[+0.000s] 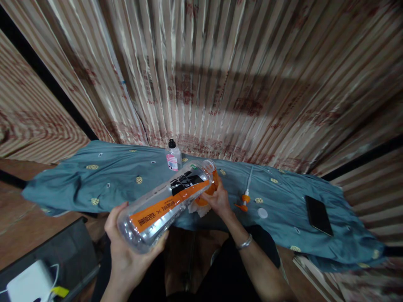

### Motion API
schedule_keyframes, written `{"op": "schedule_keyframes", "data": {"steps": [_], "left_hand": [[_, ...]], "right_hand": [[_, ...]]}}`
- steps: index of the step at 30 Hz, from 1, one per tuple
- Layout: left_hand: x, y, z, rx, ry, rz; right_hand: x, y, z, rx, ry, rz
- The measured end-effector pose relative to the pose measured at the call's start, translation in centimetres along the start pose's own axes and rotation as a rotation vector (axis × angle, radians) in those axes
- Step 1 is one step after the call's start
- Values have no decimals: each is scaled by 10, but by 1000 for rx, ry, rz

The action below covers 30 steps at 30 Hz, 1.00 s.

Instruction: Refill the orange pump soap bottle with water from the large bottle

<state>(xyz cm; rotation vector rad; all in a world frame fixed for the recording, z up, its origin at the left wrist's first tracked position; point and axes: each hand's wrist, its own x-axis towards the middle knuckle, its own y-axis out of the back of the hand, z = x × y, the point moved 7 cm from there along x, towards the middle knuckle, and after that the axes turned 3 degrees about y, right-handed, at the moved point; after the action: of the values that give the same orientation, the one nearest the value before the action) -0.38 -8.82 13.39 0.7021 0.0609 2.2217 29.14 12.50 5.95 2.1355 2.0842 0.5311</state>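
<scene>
Gripping from both ends, the left hand [126, 247] cups the base of a large clear bottle [166, 205] with an orange label, while the right hand [218, 201] closes around its neck end. Tilted, the bottle spans between the two hands above the blue cloth [110, 176] on the tabletop, near a small pink-labelled bottle [173, 157], with a black phone [318, 214] well apart.

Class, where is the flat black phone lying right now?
In the head view, the flat black phone lies on the teal cloth at far right, beyond the right hand.
</scene>
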Motion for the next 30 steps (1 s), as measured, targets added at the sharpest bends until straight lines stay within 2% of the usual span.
{"op": "schedule_keyframes", "data": {"steps": [5,9,12,17,22,26,30], "left_hand": [[0,0,10,-5,1,114],[0,-5,13,16,-9,118],[-1,-3,11,1,4,164],[0,-6,14,1,-8,128],[1,-4,14,-15,-10,181],[2,-5,12,-10,-5,140],[0,-7,16,1,-79,108]], "right_hand": [[-1,0,-1,1,-1,-2],[-1,-1,-2,0,14,-22],[-1,-1,-2,8,14,-16],[-1,1,-3,-1,-1,1],[0,1,-5,16,25,-18],[0,1,-2,4,30,-20],[0,0,0,-15,43,-23]]}}
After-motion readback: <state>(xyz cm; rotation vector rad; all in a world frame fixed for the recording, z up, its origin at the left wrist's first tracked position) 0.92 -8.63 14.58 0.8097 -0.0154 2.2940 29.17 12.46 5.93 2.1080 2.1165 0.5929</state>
